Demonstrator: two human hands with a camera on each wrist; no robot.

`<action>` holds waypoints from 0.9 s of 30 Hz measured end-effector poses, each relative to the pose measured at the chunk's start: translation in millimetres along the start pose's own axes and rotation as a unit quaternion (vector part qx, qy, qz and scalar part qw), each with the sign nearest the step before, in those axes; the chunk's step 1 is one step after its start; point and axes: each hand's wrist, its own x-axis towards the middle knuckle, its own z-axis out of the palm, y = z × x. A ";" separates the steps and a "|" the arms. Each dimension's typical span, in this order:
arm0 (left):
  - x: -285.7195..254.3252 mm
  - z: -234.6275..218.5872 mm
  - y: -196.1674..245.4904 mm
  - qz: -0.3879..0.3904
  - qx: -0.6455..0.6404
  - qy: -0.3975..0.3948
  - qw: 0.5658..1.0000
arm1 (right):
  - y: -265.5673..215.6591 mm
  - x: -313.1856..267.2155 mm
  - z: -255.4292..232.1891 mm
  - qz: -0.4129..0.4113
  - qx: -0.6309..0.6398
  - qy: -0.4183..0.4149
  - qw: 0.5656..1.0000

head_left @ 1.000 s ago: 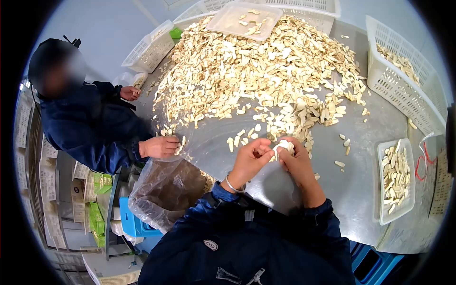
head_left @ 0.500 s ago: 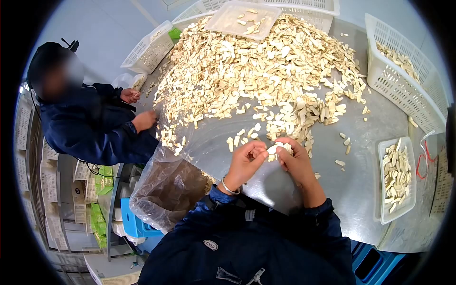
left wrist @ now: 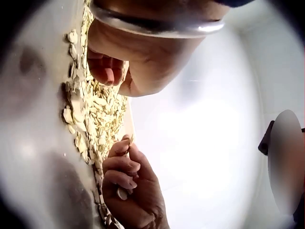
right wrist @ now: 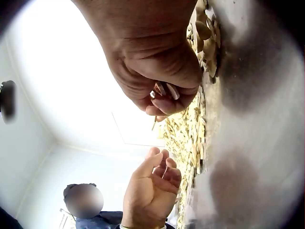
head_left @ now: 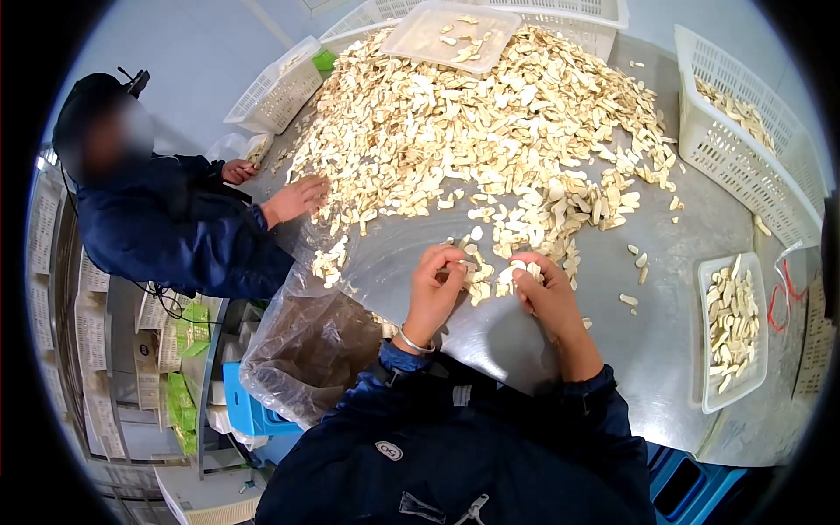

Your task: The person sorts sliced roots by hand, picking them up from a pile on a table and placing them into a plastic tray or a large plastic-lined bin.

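Note:
My right hand (head_left: 549, 293) grips several pale, elongated dried slices (head_left: 507, 277) between thumb and fingers, low over the metal table; more slice ends (right wrist: 172, 90) poke out of its curled fingers in the right wrist view. Just left of it, my left hand (head_left: 433, 293), with a bangle at the wrist, has loosely curled fingers beside a small cluster of slices (head_left: 479, 284). No slice shows in its grasp in the right wrist view, where the left hand (right wrist: 150, 195) is at the bottom. A large heap of such slices (head_left: 464, 131) spreads beyond both hands.
A lidless plastic tray (head_left: 759, 350) of slices sits at right, below a white crate (head_left: 726, 157). Another tray (head_left: 411, 35) tops the heap. At left, another person (head_left: 166, 227) reaches to the heap with one hand (head_left: 297, 199). A plastic-lined bin (head_left: 297, 350) stands by the table edge.
My left hand has moved left, away from my right hand, and slices now show between them. The other person's near hand drew back, then reached onto the heap; a small slice cluster shows near the bin.

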 end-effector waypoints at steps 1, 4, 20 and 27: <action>0.7 -1.3 0.4 0.006 0.011 0.005 1.000 | 0.9 0.0 -0.5 -0.008 -0.006 0.007 1.000; 4.4 -7.5 -0.7 0.017 0.047 0.032 0.998 | 8.3 4.8 -7.4 -0.054 -0.043 0.042 0.997; -10.2 -3.0 0.0 0.192 0.262 -0.088 0.942 | -2.0 10.2 -24.5 -0.095 0.011 0.140 0.986; -6.7 -13.5 4.4 0.055 0.195 -0.020 0.979 | -0.9 10.7 -22.0 -0.105 0.012 0.124 0.987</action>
